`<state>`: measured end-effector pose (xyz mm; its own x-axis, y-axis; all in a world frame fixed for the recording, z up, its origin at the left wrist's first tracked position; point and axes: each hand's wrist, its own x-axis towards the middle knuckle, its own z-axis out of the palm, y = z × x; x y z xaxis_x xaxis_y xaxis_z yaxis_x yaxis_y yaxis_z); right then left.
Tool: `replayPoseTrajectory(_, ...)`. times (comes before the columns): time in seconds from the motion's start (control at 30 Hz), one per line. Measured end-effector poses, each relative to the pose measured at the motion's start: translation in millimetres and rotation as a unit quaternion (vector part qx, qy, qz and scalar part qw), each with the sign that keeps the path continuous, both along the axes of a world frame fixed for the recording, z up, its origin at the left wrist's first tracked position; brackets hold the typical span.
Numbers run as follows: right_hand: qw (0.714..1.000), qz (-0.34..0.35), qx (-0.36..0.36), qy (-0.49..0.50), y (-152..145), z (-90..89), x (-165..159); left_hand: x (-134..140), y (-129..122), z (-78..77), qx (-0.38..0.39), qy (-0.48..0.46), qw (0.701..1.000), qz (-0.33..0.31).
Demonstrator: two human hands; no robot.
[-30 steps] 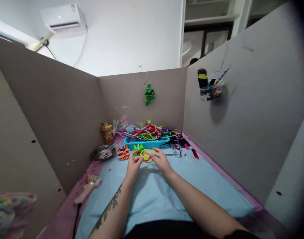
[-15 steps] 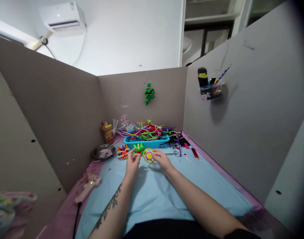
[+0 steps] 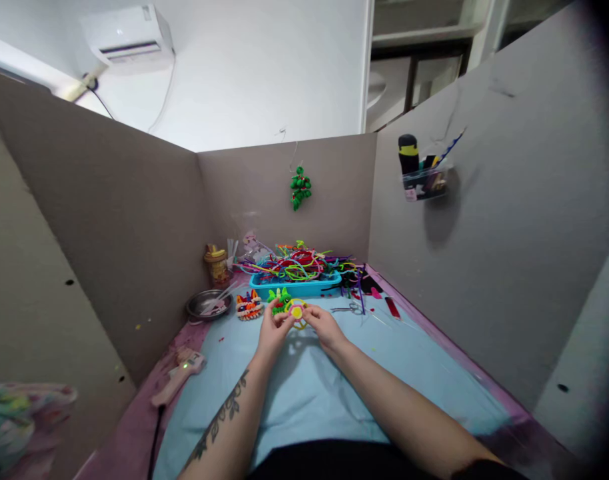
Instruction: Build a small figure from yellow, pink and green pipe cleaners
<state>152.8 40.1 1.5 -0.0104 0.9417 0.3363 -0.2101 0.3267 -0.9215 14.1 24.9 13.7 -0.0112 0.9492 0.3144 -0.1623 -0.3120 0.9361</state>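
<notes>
Between my two hands, above the blue cloth, is a small yellow and pink wheel-shaped pipe-cleaner piece (image 3: 297, 313) with a yellow centre. My left hand (image 3: 274, 327) pinches its left side with closed fingers. On its right side, my right hand (image 3: 324, 325) grips it between thumb and fingers. Just behind my left hand sits a green pipe-cleaner figure (image 3: 279, 297), partly covered by the fingers. To its left stands an orange, white and blue fuzzy figure (image 3: 248, 305).
Behind my hands, a blue tray (image 3: 304, 288) overflows with colourful pipe cleaners. Scissors (image 3: 353, 308) and a red strip (image 3: 392, 307) lie to the right. At left are a metal bowl (image 3: 209, 305) and a pink glue gun (image 3: 179, 377) with a cord. Grey panels (image 3: 284, 173) enclose the table.
My left hand has moved right and now grips the left side of the wheel-shaped piece. Before, only my right hand held it. The view has shifted slightly.
</notes>
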Motion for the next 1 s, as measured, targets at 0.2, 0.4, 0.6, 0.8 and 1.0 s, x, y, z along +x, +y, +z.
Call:
replayPoseTrajectory(0.2,0.999,0.033,0.000,0.017,-1.7,3.3,-1.6,1.2,-1.7,-0.5,0.031,0.041,0.999,-0.010)
replayPoseTrajectory(0.4,0.999,-0.024,0.025,-0.034,-3.1,3.1,0.1,1.9,-4.1,1.7,0.025,0.050,0.998,-0.004)
replayPoseTrajectory(0.6,0.995,-0.044,0.044,-0.075,-2.5,2.1,2.9,1.9,-2.5,-1.7,0.017,0.034,0.999,-0.022)
replayPoseTrajectory(0.8,0.991,-0.066,0.046,-0.108,-0.2,0.9,6.4,2.1,-5.0,3.9,-0.036,-0.038,0.998,-0.025)
replayPoseTrajectory(1.0,0.989,-0.057,0.043,-0.131,-3.0,2.4,4.2,-0.2,-7.1,9.0,-0.039,-0.055,0.998,-0.001)
